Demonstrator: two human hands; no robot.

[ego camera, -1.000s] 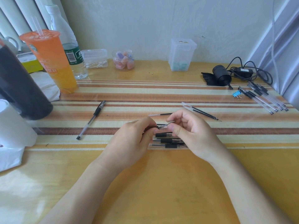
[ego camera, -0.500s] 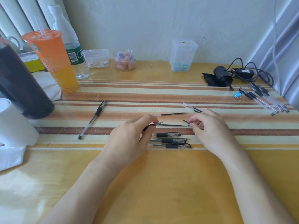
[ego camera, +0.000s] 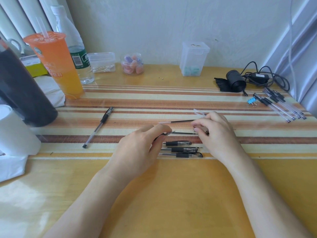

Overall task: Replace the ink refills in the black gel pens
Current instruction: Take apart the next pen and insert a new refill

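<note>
My left hand pinches a black gel pen barrel just above the striped mat. A thin black refill sticks out of the barrel to the right. Its far end meets the curled fingers of my right hand, which pinch it; a small dark piece also shows between those fingers. Just behind, a second refill lies on the mat. Three black gel pens lie side by side between my hands, near the mat's front edge.
A single pen lies at the mat's left. Several pens and a blue binder clip sit at the far right, beside a black cable bundle. An orange drink cup, a bottle, a dark flask and small boxes stand at the back and left.
My hands have drawn apart. The right hand moved right, and the refill now shows between it and the barrel in my left hand.
</note>
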